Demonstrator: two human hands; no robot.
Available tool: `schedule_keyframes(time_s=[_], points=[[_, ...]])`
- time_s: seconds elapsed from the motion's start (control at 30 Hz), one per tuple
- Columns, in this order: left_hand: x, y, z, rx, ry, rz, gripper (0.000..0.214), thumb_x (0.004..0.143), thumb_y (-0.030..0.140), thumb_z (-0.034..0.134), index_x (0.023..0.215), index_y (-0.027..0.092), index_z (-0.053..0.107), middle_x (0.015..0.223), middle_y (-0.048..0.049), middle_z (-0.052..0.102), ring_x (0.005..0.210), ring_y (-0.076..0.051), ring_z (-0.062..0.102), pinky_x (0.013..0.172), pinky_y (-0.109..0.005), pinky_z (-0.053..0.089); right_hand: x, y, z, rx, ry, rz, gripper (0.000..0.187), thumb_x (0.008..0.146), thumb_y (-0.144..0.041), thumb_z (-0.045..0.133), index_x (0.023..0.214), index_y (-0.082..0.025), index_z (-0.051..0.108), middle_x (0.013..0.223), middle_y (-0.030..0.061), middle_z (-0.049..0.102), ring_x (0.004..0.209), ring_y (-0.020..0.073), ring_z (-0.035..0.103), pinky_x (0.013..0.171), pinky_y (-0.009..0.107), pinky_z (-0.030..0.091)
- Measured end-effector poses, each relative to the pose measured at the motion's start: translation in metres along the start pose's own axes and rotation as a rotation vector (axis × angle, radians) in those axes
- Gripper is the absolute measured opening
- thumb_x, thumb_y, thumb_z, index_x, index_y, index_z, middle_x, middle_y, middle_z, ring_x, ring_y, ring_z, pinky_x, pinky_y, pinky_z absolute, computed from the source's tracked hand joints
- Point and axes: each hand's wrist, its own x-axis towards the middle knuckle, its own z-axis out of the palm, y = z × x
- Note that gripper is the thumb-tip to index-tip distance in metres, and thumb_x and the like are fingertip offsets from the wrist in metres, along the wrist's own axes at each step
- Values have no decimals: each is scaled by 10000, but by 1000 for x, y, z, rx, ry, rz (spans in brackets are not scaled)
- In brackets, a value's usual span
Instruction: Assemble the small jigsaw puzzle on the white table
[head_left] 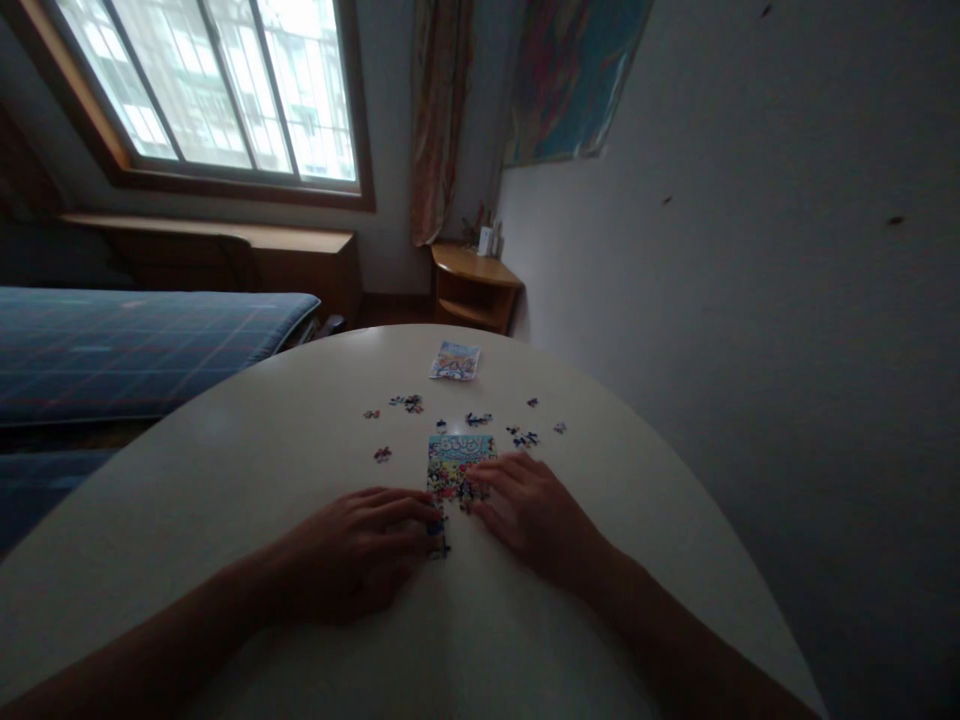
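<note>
A partly joined jigsaw puzzle (459,450) lies flat on the white table, with a blue top and a colourful, crowded picture below. Its lower left side runs down in a narrow strip (439,545) of pieces. My left hand (367,545) rests at that strip, fingers stretched out and their tips touching its edge. On the puzzle's lower right part lie the fingers of my right hand (532,505), with the thumb apart from them near the ragged lower edge. Both hands cover some of the pieces. Whether a loose piece sits under the right fingertips is hidden.
Loose jigsaw pieces (523,437) are scattered beyond the puzzle, with more pieces (409,403) to the left. A small picture sheet (454,361) lies near the far edge of the round table (300,420). A bed (135,350) stands left, a wall (750,300) right.
</note>
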Motion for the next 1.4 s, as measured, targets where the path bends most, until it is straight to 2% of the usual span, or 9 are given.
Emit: schedule_keyframes(time_s=[0.07,0.2,0.37,0.67,0.83,0.97,1.07,1.23,1.4], points=[[0,0,0,-13,5,-2,342,843,160,557,1173,233,608,1339,-71,601,1271,-255,548,1047,-412,498,4,21,0,-62,67,129,401,935,-314,572,1306,-161,576,1335,116,612,1271,260,502,1090,457,379],[0,-1,1,6,3,2,331,847,169,560,1169,227,610,1345,-75,600,1271,-261,550,1033,-422,510,10,49,4,-136,-13,310,545,933,-339,536,1420,-101,477,1473,139,498,1409,300,361,1162,491,286],[0,0,0,14,-9,-14,323,860,183,563,1178,227,602,1358,-75,591,1280,-257,541,1043,-419,504,12,51,9,-126,-55,315,507,973,-339,446,1436,-135,466,1498,101,480,1455,281,292,1179,497,246],[-1,-1,0,-10,-2,-12,322,867,173,548,1178,234,602,1358,-69,587,1290,-252,535,1062,-417,489,15,53,5,-19,19,162,323,962,-186,462,1243,-146,617,1266,115,671,1195,231,597,1144,489,317],[0,0,0,8,-4,-11,352,869,179,538,1213,236,591,1358,-74,591,1278,-255,547,1046,-427,502,13,50,-5,-25,-5,78,274,914,-94,510,1115,-163,684,1070,88,731,1003,202,670,1137,483,331],[1,1,-1,-11,-8,-11,319,862,172,541,1169,227,605,1350,-73,597,1276,-252,548,1061,-419,490,5,43,-24,-9,-130,52,259,856,-55,560,1033,-159,718,1016,98,716,948,200,664,928,368,507],[1,0,0,-14,0,-6,306,844,159,553,1136,225,616,1324,-74,612,1266,-251,554,1069,-410,482,-3,27,-36,54,-261,58,267,831,-26,571,985,-176,729,991,68,719,892,175,667,833,303,522],[0,-2,2,-15,21,18,363,817,158,577,1170,236,600,1338,-74,598,1273,-251,545,1061,-414,485,-9,-15,-38,238,-381,17,338,816,31,549,1004,-185,729,1023,50,727,915,148,677,837,257,516],[1,-2,1,-28,38,13,333,841,159,566,1162,238,610,1315,-74,614,1252,-243,560,1054,-409,490,-11,-39,-27,326,-390,30,333,812,18,580,1044,-180,714,1058,51,706,927,146,670,846,249,516]])
